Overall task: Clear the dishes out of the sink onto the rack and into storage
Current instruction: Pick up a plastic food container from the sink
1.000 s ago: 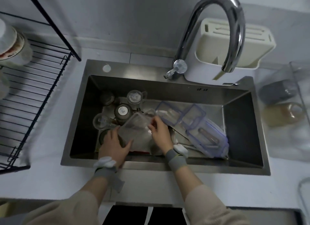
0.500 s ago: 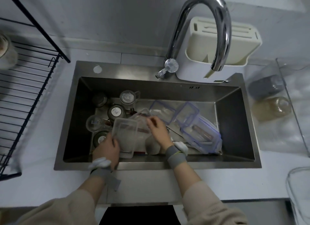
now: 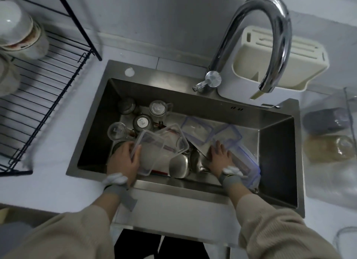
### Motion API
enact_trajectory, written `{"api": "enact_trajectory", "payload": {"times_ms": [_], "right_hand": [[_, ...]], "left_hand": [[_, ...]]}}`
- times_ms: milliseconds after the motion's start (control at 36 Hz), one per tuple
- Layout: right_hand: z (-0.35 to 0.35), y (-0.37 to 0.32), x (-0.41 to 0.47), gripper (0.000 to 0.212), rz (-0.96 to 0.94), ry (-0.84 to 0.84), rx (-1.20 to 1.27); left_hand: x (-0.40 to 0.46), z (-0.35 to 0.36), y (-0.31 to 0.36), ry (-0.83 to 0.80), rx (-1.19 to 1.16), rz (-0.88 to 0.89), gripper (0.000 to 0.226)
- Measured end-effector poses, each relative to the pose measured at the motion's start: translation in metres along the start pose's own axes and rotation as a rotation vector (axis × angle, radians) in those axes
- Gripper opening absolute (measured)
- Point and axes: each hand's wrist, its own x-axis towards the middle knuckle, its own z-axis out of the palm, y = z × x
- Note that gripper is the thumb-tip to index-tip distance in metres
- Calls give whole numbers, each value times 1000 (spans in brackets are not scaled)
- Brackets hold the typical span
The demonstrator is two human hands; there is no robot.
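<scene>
Steel sink [image 3: 193, 106]: perhaps five glasses; left hand [image 3: 123, 160] grips one clear tub [image 3: 154, 154], right hand [image 3: 219, 155] flat, fingers straight.

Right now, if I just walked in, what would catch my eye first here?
Probably the big curved chrome faucet arching over a steel sink crowded with glass jars and plastic tubs. Next, the two hands in it: the left hand grips a clear plastic container, while the right hand rests on a blue-trimmed container. A black wire rack stands to the left.
</scene>
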Motion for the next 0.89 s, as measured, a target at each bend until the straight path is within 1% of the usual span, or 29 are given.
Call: {"api": "enact_trajectory", "payload": {"times_ms": [56,111,194,250,278,333,361,417,444,500,556,611,639,695,750,806,889], "right_hand": [[-1,-4,-4,68,19,102,0],[-4,-4,-9,59,27,269,10],[-13,1,-14,50,21,494,132],[-23,3,-18,41,-18,656,233],[-28,3,-21,36,-56,763,305],[-40,2,-28,27,-91,923,444],[-46,0,-32,24,-94,958,483],[-57,-7,-38,17,-96,972,526],[-61,-12,-41,14,-102,969,540],[-68,-22,-47,10,-138,989,542],[-68,-33,-53,14,-187,1045,542],[-61,-44,-56,20,-263,1104,537],[-56,-49,-56,24,-310,1127,522],[-45,-58,-55,37,-402,1148,465],[-37,-62,-52,46,-513,1150,381],[-31,-63,-46,44,-605,1145,325],[-26,-65,-34,37,-641,1164,355]], "left_hand": [[0,0,-1,47,14,39,36],[-1,0,-2,94,27,76,36],[-1,3,-3,116,21,88,45],[1,5,-6,88,4,66,53],[2,6,-8,64,-8,50,55],[5,8,-11,16,-15,33,56],[7,10,-11,-5,-10,19,55],[12,15,-9,-26,-29,-53,54],[15,18,-4,-18,-87,-101,52],[20,28,12,20,-301,-195,42],[24,40,34,10,-476,-262,43],[27,54,53,-44,-557,-295,50],[29,59,62,-64,-595,-303,49],[32,66,78,-95,-651,-307,49],[37,71,87,-123,-652,-293,57],[43,74,92,-135,-688,-234,61],[57,72,96,-123,-753,-89,58]]}}
